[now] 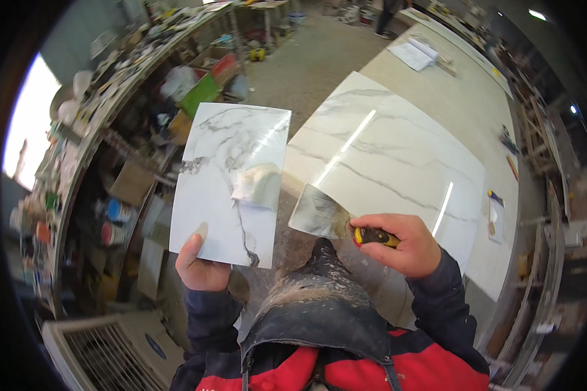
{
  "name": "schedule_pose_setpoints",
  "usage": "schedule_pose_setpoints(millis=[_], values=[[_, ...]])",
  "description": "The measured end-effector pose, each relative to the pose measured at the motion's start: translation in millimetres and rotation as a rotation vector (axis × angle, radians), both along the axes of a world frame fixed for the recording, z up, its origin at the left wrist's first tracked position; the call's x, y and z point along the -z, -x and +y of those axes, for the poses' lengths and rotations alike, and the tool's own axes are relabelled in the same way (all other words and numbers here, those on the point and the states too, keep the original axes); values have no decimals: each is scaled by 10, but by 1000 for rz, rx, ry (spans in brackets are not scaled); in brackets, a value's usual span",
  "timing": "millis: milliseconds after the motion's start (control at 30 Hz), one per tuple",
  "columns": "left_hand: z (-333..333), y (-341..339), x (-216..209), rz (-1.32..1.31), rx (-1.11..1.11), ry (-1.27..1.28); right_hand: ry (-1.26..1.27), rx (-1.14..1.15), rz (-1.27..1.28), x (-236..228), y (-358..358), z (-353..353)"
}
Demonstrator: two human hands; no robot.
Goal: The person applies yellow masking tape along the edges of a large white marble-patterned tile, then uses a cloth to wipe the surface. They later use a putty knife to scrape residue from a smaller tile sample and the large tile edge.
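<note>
My left hand [202, 266] grips the lower edge of a small white marble-patterned board [205, 189], thumb on top and fingers underneath. On its right half sits a lump of cream-white paste [257, 182]. In my right hand [411, 244] is a putty knife [321, 214], its yellow and black handle inside my closed fingers. The wide metal blade points left, just right of the board and apart from the paste. Behind the knife lies a large marble-patterned slab [391, 156] with grey veins and bright light reflections.
The slab rests on a long pale table [430, 85] at my right, with papers [414, 54] and a second yellow-handled tool [494, 195] on it. Cluttered shelves [98, 130] run along the left. A beige vented unit [114, 352] stands at lower left. Someone's legs [386, 18] show far back.
</note>
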State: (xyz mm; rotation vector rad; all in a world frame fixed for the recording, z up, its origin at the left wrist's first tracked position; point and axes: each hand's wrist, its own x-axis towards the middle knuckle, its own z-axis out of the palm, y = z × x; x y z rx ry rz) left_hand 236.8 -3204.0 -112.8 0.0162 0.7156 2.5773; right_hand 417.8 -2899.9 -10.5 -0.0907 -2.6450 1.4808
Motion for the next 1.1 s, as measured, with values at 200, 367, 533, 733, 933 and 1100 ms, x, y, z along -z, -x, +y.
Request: schedule_pose_setpoints(millis=[200, 367, 533, 733, 933, 1100], values=[[558, 763, -52, 73, 262, 87, -146, 113, 4, -24, 549, 165], [794, 1450, -79, 39, 431, 92, -174, 188, -40, 34, 981, 311], [1205, 2033, -196, 46, 502, 104, -329, 315, -114, 4, 1320, 241], [1772, 2920, 28, 66, 780, 162, -406, 639, -333, -6, 1591, -88], [2321, 3251, 102, -3, 1141, 82, 21, 1256, -216, 353, 1064, -719], [2514, 3355, -11, 93, 1494, 52, 846, 1893, 407, 801, 676, -1800]])
